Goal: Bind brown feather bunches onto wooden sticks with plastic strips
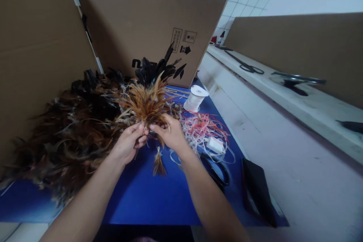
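Note:
Both hands meet at the base of an upright feather bunch (147, 102), golden brown low down with black feathers at the top. My left hand (131, 140) pinches the stem end from the left. On the other side, my right hand (170, 132) is closed on the lower feathers with thumb and fingers. What lies between the fingertips is too small to make out. Just below the hands, a small loose feather tuft (159, 164) rests on the blue table (150, 196). A large pile of brown and black feathers (70, 132) spreads to the left.
Right of the hands are a white spool (195, 98), tangled red and clear strips (201, 130), a white block (215, 145), black scissor handles (217, 172) and a dark phone-like case (258, 189). Cardboard (136, 19) stands behind. Scissors (249, 68) lie on the ledge (283, 94).

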Motion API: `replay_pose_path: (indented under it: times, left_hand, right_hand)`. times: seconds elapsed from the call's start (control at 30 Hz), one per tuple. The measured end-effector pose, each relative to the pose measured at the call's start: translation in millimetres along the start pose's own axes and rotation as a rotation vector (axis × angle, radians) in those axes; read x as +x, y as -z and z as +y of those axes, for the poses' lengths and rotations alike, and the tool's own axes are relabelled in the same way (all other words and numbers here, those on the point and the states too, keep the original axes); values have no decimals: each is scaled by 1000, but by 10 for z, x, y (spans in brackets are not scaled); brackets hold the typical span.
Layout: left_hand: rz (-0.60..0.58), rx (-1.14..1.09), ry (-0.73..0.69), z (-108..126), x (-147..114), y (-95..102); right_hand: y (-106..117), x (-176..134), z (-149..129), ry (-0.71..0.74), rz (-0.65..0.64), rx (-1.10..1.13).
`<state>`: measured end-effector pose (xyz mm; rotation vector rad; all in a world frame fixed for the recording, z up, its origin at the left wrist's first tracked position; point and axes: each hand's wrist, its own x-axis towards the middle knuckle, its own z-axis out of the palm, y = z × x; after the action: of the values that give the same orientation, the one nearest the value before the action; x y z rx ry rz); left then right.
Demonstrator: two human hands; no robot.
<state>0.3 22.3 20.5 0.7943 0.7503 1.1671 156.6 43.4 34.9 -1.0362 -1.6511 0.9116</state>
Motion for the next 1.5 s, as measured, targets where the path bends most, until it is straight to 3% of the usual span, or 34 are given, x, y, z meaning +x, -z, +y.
replay_pose_path:
  times: [0.17, 0.3, 0.47, 0.63, 0.8, 1.03, 1.2, 1.5]
  left_hand:
    - [5, -40, -87, -14, 21, 33]
    - [48, -21, -163, 6, 12, 24]
    - [89, 62, -246, 29, -5, 8]
    - [126, 106, -245, 8, 15, 6]
    - [157, 210, -228, -38, 15, -5]
    - [197, 461, -272, -103, 10, -6]
    - [175, 579, -325, -135, 21, -22]
    - [106, 670, -384, -188, 17, -10]
  right_hand:
    - [103, -158, 38, -158, 27, -112]
    - [161, -386, 13, -220, -95, -448]
    - [29, -622, 2, -255, -236, -862]
    - [-105, -706, 53, -264, -311, -936]
    - [-22, -722, -35, -164, -280, -743]
    - [273, -613, -645, 18, -210, -352]
    - [263, -313, -761, 215, -230, -589]
    - [112, 17, -796, 272, -407, -1142]
